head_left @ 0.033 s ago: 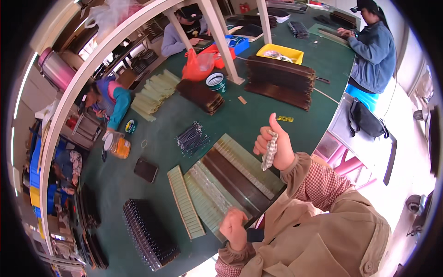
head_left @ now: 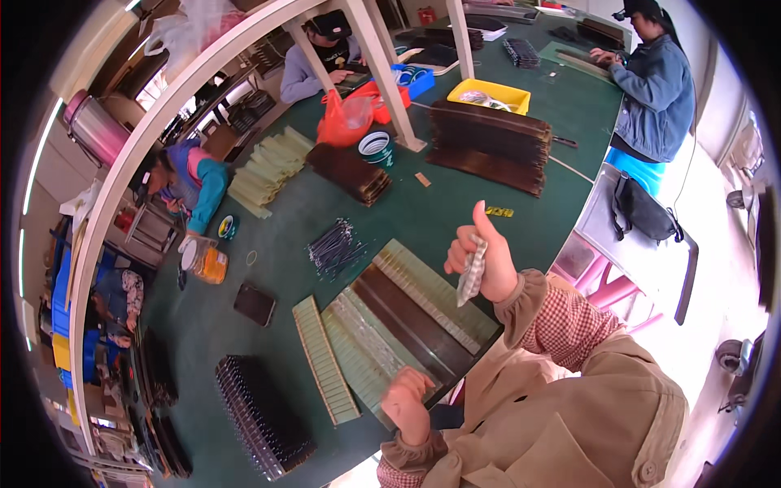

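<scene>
My right hand [head_left: 498,268] is raised above the far right corner of a flat green board [head_left: 366,398], thumb up. Its curled fingers grip a crumpled pale checked cloth [head_left: 470,281]. At the board's near edge, my left hand [head_left: 405,398] is closed, fingers bent inward; whatever they may hold is hidden. Across the board run a dark brown strip [head_left: 407,305], a pale ribbed strip [head_left: 429,294] and a shiny clear band [head_left: 370,342]. Another ribbed strip [head_left: 324,358] lies left of the board, close to its edge.
Dark pins [head_left: 333,248] lie loose beyond the board. Leftward are a phone [head_left: 255,304], a jar [head_left: 207,262] and a dark pin-studded stack [head_left: 264,419]. Brown stacks [head_left: 488,146], a yellow bin [head_left: 492,95] and a frame post [head_left: 382,81] stand farther off. Other people work around the table.
The whole view has shifted very slightly. The cloth hangs a little differently from my right hand, and my left hand has barely moved.
</scene>
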### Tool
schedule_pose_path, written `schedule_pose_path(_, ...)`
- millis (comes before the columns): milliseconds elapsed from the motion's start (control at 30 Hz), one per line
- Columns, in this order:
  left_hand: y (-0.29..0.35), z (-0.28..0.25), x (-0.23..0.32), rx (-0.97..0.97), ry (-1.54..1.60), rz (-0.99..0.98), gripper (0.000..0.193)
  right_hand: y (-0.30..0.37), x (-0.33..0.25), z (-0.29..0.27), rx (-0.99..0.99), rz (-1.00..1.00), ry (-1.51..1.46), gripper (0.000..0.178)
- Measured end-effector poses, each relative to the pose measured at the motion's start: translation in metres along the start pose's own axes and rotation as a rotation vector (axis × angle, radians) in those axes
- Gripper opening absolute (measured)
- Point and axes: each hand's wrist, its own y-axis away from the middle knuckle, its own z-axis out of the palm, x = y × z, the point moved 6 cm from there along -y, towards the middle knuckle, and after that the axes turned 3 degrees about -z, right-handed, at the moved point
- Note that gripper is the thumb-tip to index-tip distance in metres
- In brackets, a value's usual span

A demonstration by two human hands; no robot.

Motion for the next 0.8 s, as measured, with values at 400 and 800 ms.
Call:
schedule_pose_path(400, -0.017, 0.076, -0.020, 0.165, 0.781, -0.661, 0.072, 0.030, 0.011, 0.044, -0.888, -0.883, 1.498, 0.031)
schedule_pose_path(800, -0.040, 0.033, -0.007, 0.050, 0.173, -0.600, 0.034, -0.235, -0.220, -0.083, -0.003, -0.722, 1.816, 0.023)
